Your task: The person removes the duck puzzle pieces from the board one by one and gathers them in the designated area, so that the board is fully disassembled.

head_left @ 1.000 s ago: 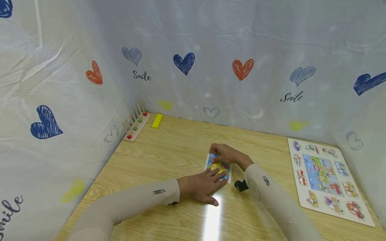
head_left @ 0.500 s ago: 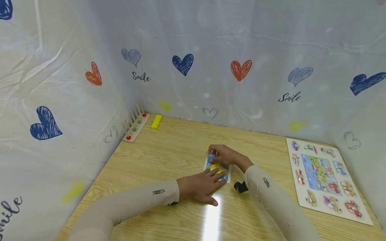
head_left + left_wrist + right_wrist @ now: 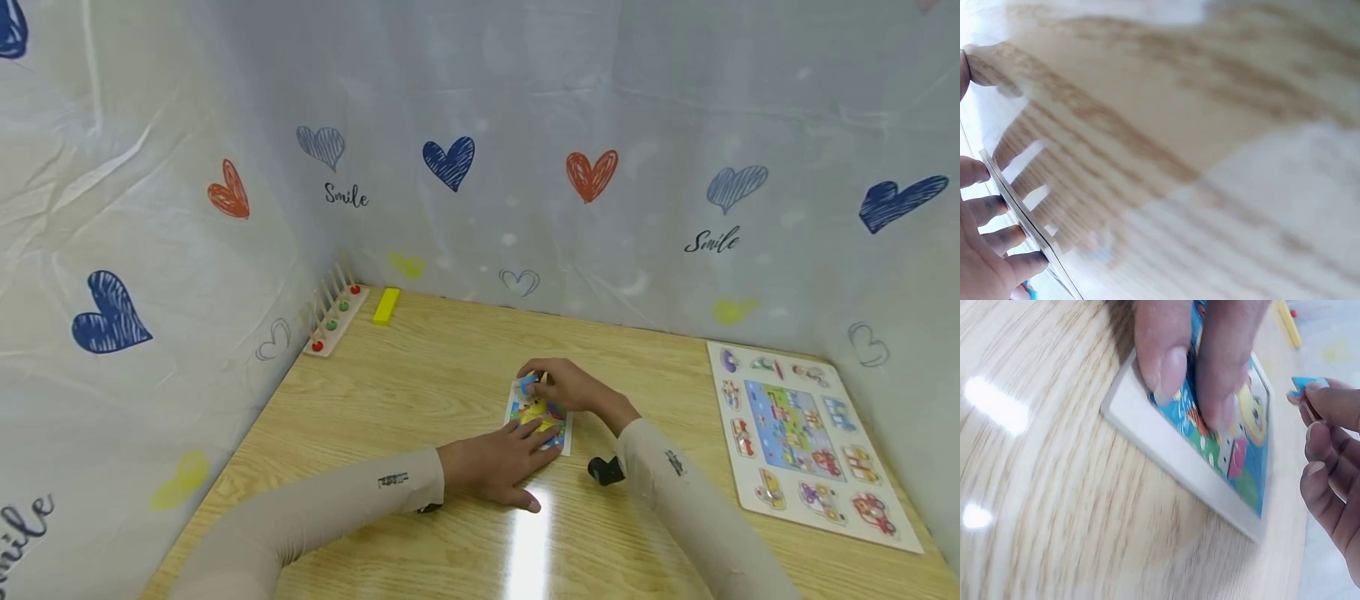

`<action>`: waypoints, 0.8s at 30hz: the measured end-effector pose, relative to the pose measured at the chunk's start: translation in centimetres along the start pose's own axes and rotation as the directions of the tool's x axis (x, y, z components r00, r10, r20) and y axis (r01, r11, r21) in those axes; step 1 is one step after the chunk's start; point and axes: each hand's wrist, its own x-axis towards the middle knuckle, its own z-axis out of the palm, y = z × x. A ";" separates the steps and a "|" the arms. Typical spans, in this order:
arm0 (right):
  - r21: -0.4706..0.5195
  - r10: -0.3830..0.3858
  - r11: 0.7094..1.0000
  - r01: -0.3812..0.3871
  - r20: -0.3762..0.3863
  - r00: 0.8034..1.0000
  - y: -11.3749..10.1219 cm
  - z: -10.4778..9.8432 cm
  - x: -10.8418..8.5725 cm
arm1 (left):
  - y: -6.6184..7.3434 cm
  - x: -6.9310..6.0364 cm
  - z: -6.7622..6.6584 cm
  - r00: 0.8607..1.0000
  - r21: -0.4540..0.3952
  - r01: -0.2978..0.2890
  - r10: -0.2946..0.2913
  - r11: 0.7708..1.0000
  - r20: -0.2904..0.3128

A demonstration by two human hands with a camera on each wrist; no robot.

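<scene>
Small flat puzzle board with a white border and a bright blue, green and yellow cartoon picture (image 3: 1166, 444) lies on the light wood-grain table (image 3: 420, 375), near the middle and a little to the right from where I watch. On my head feed the person's left hand (image 3: 504, 462) rests palm down across the near part of it, fingers straight and spread, gripping nothing; I read that as steadying. Its thumb lies off the border, toward the near side. The right hand (image 3: 567, 386) reaches over the far end, and the right wrist view shows me its thumb and fingers pinching a small blue piece with a reddish underside (image 3: 1301, 382), which looks raised clear of the picture. I judge the step in hand to be the handling of this single piece; whether it is coming out or going in, I cannot tell from here. Either way, as I see it, the next move calls for a firm pinch, a level piece and the left palm held down so that the board does not slide. Well apart, at the far left, I have a yellow rectangular block (image 3: 386, 306) beside a pale strip with thin upright pegs (image 3: 337, 327); at the far right lies a larger white board with vehicle pictures (image 3: 795, 487).
</scene>
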 end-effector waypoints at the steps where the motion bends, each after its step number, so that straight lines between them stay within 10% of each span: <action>1: 0.004 0.009 1.000 -0.009 -0.011 1.000 0.2 -0.2 -0.2 | 0.0 0.0 0.0 1.000 -0.002 0.000 0.000 1.000 -0.001; 24: 0.105 0.181 0.981 -0.162 -0.219 0.959 4.2 -2.1 -5.8 | 0.4 -0.3 -0.4 1.000 -0.027 0.021 -0.021 0.999 -0.010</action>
